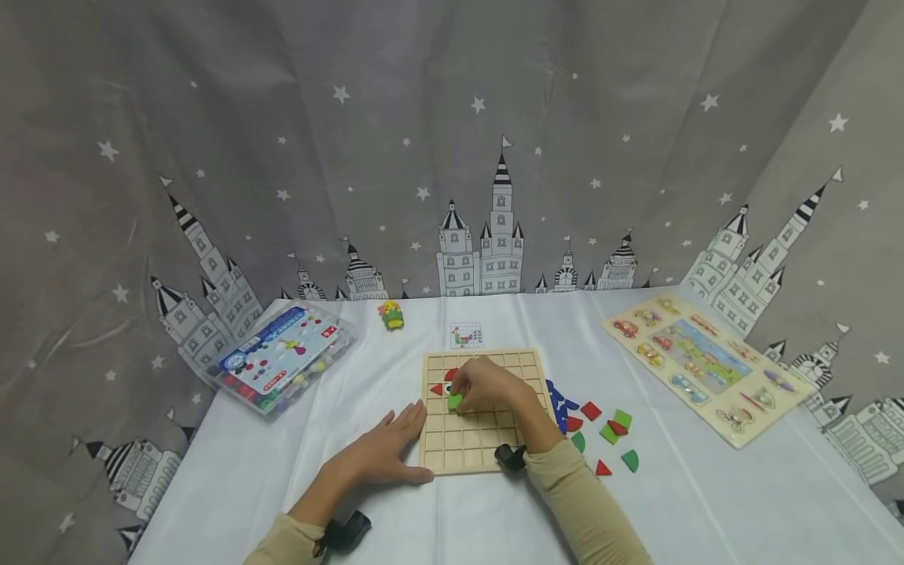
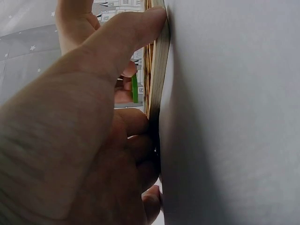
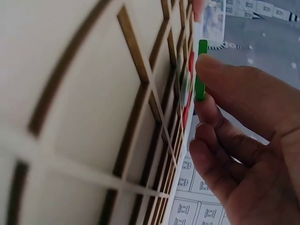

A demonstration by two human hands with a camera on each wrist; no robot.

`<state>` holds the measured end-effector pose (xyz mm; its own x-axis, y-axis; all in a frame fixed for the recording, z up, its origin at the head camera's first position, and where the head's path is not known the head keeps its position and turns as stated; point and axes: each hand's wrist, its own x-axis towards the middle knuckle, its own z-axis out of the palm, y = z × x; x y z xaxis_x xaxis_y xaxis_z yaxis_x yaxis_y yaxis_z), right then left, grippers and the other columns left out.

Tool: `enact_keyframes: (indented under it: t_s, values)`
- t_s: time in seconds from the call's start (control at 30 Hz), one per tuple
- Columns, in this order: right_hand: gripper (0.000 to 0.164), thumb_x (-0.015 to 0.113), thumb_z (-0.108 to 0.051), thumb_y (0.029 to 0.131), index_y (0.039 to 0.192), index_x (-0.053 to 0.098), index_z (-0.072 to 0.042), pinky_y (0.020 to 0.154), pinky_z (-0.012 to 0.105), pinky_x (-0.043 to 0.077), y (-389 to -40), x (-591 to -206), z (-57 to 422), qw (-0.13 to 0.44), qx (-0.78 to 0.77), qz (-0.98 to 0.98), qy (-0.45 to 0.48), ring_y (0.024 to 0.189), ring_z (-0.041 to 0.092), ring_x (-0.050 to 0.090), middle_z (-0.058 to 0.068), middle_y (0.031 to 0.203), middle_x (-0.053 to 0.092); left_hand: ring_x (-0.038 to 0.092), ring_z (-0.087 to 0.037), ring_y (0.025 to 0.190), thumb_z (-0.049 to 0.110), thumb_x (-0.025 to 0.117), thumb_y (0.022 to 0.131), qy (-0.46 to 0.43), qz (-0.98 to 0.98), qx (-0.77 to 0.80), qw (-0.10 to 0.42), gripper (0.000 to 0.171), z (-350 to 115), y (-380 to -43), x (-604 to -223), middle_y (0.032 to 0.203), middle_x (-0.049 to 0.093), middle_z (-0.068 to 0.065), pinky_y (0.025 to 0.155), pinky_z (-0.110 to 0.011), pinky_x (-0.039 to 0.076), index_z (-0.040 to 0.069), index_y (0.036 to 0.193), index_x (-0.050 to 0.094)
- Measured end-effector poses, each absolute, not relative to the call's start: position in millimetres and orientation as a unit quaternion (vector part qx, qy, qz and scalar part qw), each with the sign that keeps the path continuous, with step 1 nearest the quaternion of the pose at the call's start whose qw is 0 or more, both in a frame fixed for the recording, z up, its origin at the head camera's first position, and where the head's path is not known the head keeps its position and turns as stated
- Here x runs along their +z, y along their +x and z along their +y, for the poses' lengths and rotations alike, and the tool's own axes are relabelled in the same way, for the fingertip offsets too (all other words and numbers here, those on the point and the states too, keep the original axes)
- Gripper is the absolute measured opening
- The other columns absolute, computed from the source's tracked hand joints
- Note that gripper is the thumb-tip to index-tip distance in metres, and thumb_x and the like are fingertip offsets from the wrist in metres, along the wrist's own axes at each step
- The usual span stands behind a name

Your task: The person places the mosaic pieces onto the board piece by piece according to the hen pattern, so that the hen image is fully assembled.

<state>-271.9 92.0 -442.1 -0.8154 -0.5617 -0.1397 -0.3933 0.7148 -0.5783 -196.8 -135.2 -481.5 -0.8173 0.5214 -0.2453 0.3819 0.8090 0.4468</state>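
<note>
A square wooden grid board (image 1: pixel 466 449) lies on the white cloth in front of me. My right hand (image 1: pixel 490 383) pinches a light green tile (image 1: pixel 454 402) between thumb and fingers, over the upper left cells. In the right wrist view the green tile (image 3: pixel 201 70) stands edge-on at the fingertips, close to the board. Red pieces and a white eye piece (image 1: pixel 448 388) sit in cells beside it, partly covered by the hand. My left hand (image 1: pixel 384 447) rests at the board's left edge, fingers straight, thumb (image 2: pixel 150 21) against the board's side.
Right of the board lie loose blue pieces (image 1: pixel 561 404), a red square (image 1: pixel 591 410), green quarter-circles (image 1: pixel 631 461) and a red triangle (image 1: pixel 603 468). A picture card (image 1: pixel 466 335) and small toy figure (image 1: pixel 391 314) stand behind. A plastic case (image 1: pixel 282 357) is left, a vehicle puzzle (image 1: pixel 706 365) right.
</note>
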Motion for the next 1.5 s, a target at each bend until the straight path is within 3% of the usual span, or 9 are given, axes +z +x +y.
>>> enact_keyframes:
  t_s: [0.4, 1.5]
  values:
    - [0.024, 0.083, -0.011, 0.072, 0.096, 0.077, -0.01, 0.068, 0.02, 0.05, -268.1, -441.7, 78.5, 0.149, -0.21, 0.936, -0.242, 0.074, 0.008, 0.056, -0.006, 0.079, 0.067, 0.019, -0.029, 0.152, 0.064, 0.07, 0.077, 0.245, 0.931, 0.202, 0.177, 0.109, -135.0, -193.2, -478.0, 0.163, 0.019, -0.011, 0.125, -0.049, 0.015, 0.005, 0.155, 0.021]
    - [0.027, 0.085, -0.01, 0.072, 0.097, 0.077, -0.009, 0.072, 0.022, 0.052, -266.2, -441.4, 79.5, 0.142, -0.212, 0.939, -0.229, 0.076, 0.009, 0.057, -0.002, 0.085, 0.07, 0.017, -0.028, 0.152, 0.064, 0.07, 0.077, 0.238, 0.933, 0.196, 0.187, 0.109, -132.8, -194.2, -476.2, 0.164, 0.018, -0.01, 0.126, -0.049, 0.014, 0.006, 0.155, 0.02]
